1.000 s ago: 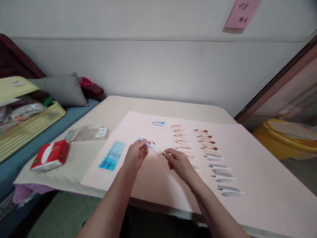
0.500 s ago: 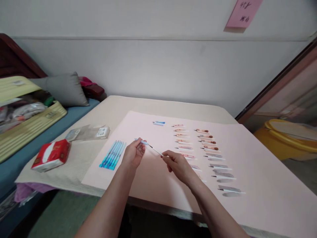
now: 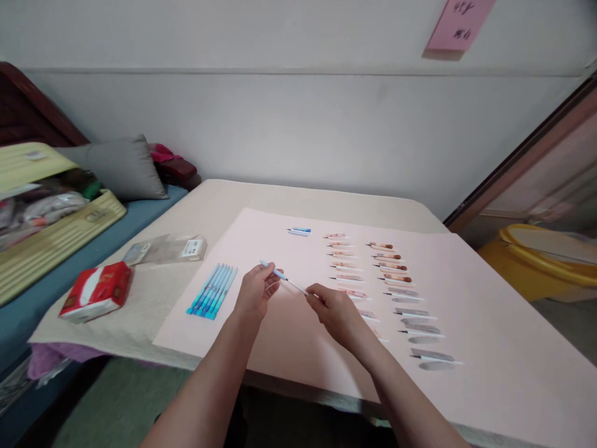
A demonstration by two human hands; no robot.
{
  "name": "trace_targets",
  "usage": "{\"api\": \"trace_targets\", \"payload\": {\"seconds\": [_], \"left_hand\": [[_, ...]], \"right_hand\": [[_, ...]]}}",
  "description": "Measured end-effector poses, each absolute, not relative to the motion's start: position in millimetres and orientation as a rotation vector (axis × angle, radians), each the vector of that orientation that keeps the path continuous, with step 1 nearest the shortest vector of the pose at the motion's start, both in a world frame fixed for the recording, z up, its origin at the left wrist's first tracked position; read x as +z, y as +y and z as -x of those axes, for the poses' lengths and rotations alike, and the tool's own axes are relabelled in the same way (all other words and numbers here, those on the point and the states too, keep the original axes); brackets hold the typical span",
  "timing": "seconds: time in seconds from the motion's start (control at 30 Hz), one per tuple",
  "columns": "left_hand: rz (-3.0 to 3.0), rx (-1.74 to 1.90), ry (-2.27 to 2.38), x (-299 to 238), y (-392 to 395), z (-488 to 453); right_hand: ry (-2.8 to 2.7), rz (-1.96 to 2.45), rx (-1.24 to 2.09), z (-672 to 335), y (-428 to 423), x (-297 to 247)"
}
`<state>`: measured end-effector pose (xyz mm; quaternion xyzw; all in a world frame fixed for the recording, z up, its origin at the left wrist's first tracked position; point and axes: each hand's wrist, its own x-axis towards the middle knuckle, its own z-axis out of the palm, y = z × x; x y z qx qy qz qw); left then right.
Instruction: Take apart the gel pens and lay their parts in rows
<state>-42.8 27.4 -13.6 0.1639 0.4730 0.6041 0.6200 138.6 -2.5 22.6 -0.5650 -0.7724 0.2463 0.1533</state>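
Pinched in my left hand [image 3: 254, 289] is a slim light blue pen barrel [image 3: 280, 274]. My right hand [image 3: 336, 311] grips the far end of a thin white pen refill [image 3: 297, 287]. The refill's dark tip is out of sight, apparently inside the barrel's end; the two parts line up above the pink sheet [image 3: 289, 342]. Left of my hands lies a neat row of several blue pens [image 3: 212, 292]. Beyond them are a blue pen part [image 3: 303, 229] and a refill with a dark tip, side by side.
Columns of pen parts lie to the right: pink ones [image 3: 342, 254], brown-ended ones [image 3: 392, 267] and grey ones [image 3: 422, 323]. On the left are a red tissue pack [image 3: 97, 291] and a clear plastic bag [image 3: 163, 250]. A yellow bin [image 3: 527, 267] stands beyond the table's right side.
The blue barrel and the refill have come together, and the refill's dark tip no longer shows. My left hand has shifted slightly right and down; my right hand is almost still.
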Motion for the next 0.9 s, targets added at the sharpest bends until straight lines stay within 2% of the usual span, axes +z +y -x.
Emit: {"api": "trace_targets", "payload": {"seconds": [0.13,0.27,0.9], "left_hand": [[-0.207,1.292,1.046,-21,24,30],[-0.118,1.268,1.063,-25,21,20],[0.123,1.307,0.975,-24,36,47]], "right_hand": [[-2.489,1.814,0.206,-133,-5,29],[-2.663,1.759,0.009,-126,-12,34],[-2.536,1.738,0.100,-139,-10,54]]}}
